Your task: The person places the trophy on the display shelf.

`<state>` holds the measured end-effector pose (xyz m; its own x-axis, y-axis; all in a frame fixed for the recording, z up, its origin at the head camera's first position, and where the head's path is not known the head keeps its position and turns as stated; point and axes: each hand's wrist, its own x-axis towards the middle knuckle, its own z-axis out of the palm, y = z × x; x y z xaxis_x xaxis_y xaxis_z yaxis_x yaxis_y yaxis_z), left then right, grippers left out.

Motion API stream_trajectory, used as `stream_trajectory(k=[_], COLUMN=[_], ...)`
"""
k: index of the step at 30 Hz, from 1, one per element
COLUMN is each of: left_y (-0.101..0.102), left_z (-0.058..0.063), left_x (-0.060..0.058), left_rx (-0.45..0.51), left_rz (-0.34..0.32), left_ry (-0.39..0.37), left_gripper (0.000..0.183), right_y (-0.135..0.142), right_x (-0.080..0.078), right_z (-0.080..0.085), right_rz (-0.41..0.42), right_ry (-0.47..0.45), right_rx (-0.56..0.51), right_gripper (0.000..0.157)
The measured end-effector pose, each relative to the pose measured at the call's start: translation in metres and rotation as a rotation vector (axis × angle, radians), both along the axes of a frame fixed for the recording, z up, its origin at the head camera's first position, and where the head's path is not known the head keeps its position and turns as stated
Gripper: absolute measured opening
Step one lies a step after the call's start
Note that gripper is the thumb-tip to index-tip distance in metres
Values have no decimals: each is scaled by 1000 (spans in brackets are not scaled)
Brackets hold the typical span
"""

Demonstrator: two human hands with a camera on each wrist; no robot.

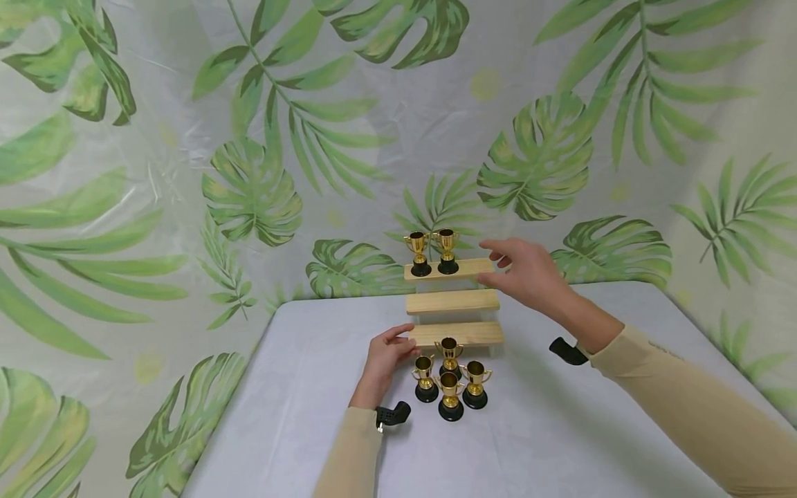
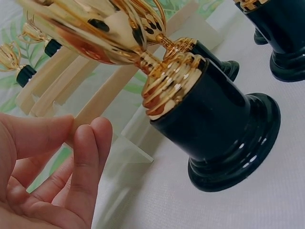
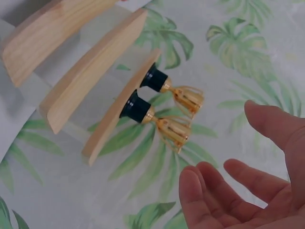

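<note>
In the head view, a three-step wooden stand [image 1: 452, 301] rises near the middle of the table's [image 1: 311, 387] far edge, two gold trophies [image 1: 447, 265] upright on its top step [image 1: 470, 268], towards the left end. Four more trophies [image 1: 450, 387] (black-based too) cluster on the table before the lowest step [image 1: 457, 333]. The left wrist view shows the left hand [image 1: 381, 360], fingers [image 2: 86, 162] pinching that step's end beside a trophy. In the right wrist view, the right hand [image 1: 526, 270] holds nothing, fingers [image 3: 190, 186] parted widely from the thumb, near the top pair.
</note>
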<state>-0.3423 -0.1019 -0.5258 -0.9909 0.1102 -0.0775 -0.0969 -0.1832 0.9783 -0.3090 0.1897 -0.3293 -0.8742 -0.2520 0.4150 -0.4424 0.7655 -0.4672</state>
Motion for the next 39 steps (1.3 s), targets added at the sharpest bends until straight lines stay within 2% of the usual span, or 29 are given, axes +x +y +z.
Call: stream_trajectory(k=[9,22,39], left_y=[1,0,0], left_z=[-2,-3,-4], left_x=[-2,-2,-2], left_rx=[-9,-3,0], left_rz=[4,6,13], left_ry=[0,6,5], left_gripper=[42,41,39], right_y=[-2,-10,-15], right_x=[21,47,70], right_z=[-16,-42,-95], right_rz=[32,57,38], right_ry=[36,2,-71], right_rx=[-30,-102,-123], right_gripper=[61,58,54])
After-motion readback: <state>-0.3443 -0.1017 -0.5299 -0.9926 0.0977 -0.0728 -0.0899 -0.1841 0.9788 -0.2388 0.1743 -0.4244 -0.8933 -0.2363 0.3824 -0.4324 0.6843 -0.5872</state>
